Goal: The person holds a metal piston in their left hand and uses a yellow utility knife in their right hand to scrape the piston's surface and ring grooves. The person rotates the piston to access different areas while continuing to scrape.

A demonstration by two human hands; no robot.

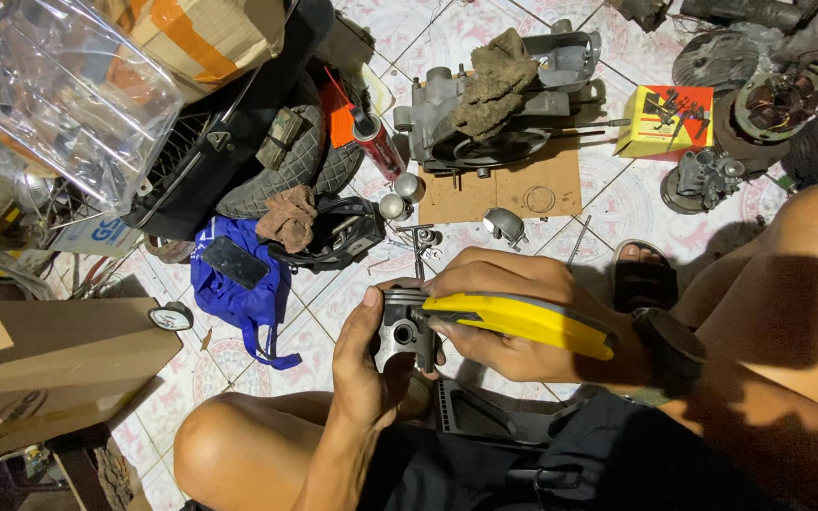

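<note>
Piston, a grey metal one with a pin hole in its side, sits just below the middle of the frame, above our lap. Our left hand wraps around its skirt from below, thumb up along the left side, fingers closed firmly on it. Our right hand comes in from the right, clamped on a yellow-handled tool whose tip rests on the piston's crown near the ring grooves. We judge the piston to be stiff, fairly heavy for its size and likely oily, so it could slip; the skirt is the safe place to grip it, while the ring lands at the top are thin and could chip or scratch under the tool. Around us the tiled floor is crowded: an engine casing with a brown rag draped over it lies at upper centre on a piece of cardboard, a yellow and red box sits at upper right, and a blue cloth bag lies left of centre beside a black seat.
</note>
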